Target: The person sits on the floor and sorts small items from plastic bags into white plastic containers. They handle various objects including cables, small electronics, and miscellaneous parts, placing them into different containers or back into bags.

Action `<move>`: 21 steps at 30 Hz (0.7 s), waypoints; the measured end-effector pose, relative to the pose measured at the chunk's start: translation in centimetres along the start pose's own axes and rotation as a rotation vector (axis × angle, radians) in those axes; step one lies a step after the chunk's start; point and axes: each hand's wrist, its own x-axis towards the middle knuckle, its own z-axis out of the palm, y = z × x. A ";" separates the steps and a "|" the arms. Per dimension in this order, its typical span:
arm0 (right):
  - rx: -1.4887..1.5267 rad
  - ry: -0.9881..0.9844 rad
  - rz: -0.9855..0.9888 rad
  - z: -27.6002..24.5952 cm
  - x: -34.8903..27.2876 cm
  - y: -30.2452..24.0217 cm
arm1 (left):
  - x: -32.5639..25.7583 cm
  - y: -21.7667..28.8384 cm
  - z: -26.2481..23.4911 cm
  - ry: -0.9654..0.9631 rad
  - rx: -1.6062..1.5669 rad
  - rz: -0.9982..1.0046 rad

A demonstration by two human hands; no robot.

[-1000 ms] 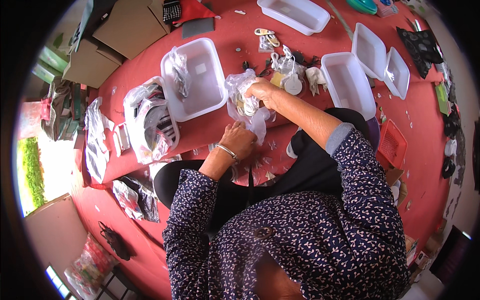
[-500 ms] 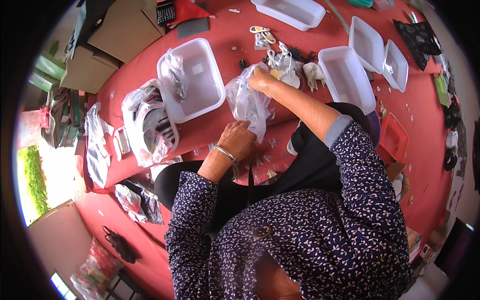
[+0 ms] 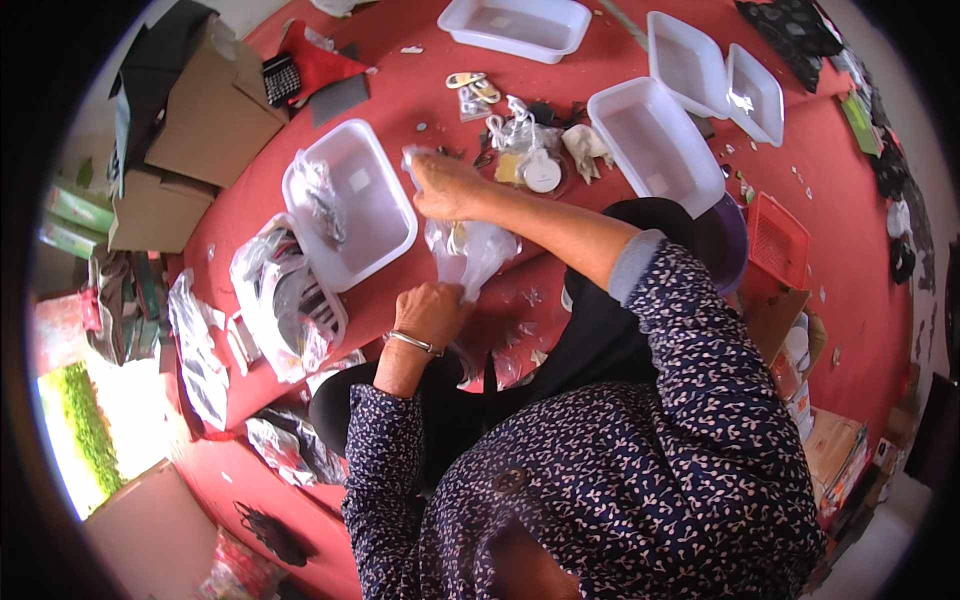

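A cloudy plastic bag (image 3: 472, 252) hangs between my two hands, with something pale and cord-like showing faintly inside. My left hand (image 3: 430, 315) is closed on its lower left edge. Above it, my right hand (image 3: 448, 187) is closed around gathered clear plastic, a bit of which sticks out past the knuckles; whether it is the same bag is hard to make out. Just beyond the right forearm lie a white round device (image 3: 542, 172), a pale yellow square piece (image 3: 511, 168) and a bundle of white cable (image 3: 518, 122).
A white bin (image 3: 402, 225) with a crumpled clear bag stands at the left, beside a basket of plastic-wrapped items (image 3: 285, 290). More white bins (image 3: 655, 150) stand at the far right. A red basket (image 3: 778, 240) sits by my right knee. Cardboard boxes (image 3: 215, 110) are at the far left.
My view has turned a little. My right hand has shifted left across the bag, uncovering the round device and the yellow piece. My left hand stays at the bag's lower edge.
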 end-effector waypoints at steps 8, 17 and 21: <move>0.079 -0.379 -0.008 -3.9 2.5 2.2 | 2.0 0.2 0.8 0.247 -0.230 0.153; -0.481 0.223 0.431 -10.3 7.2 22.5 | 3.5 0.3 -0.6 0.285 -0.312 0.193; -0.493 0.194 0.483 -7.4 7.7 20.8 | 3.4 -0.2 -1.0 0.272 -0.366 0.157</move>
